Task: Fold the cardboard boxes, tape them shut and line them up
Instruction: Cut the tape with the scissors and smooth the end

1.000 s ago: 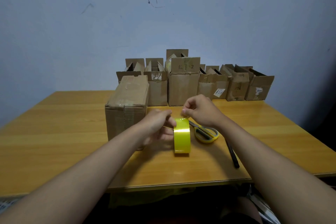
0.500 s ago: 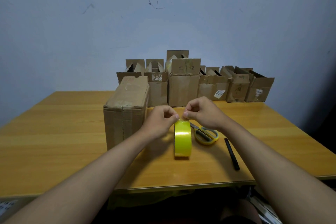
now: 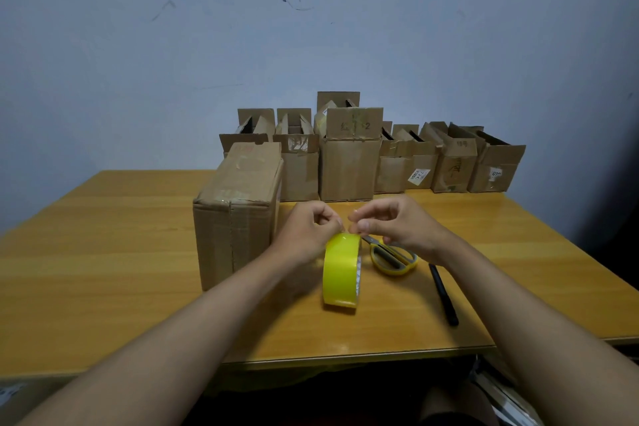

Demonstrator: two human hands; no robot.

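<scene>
Two bare forearms enter from the lower corners — no sleeves, cuffs, watch, bracelet or glove anywhere along them, from the frame's edge to the wrists. The left hand (image 3: 306, 230) and the right hand (image 3: 394, 223) are likewise uncovered: no rings show on the fingers (image 3: 370, 226), and the visible nails are short and unpainted. Below the right hand, past the forearm at the bottom of the view, a bare knee shows beside dark fabric — the garment itself is too dim to make out
</scene>
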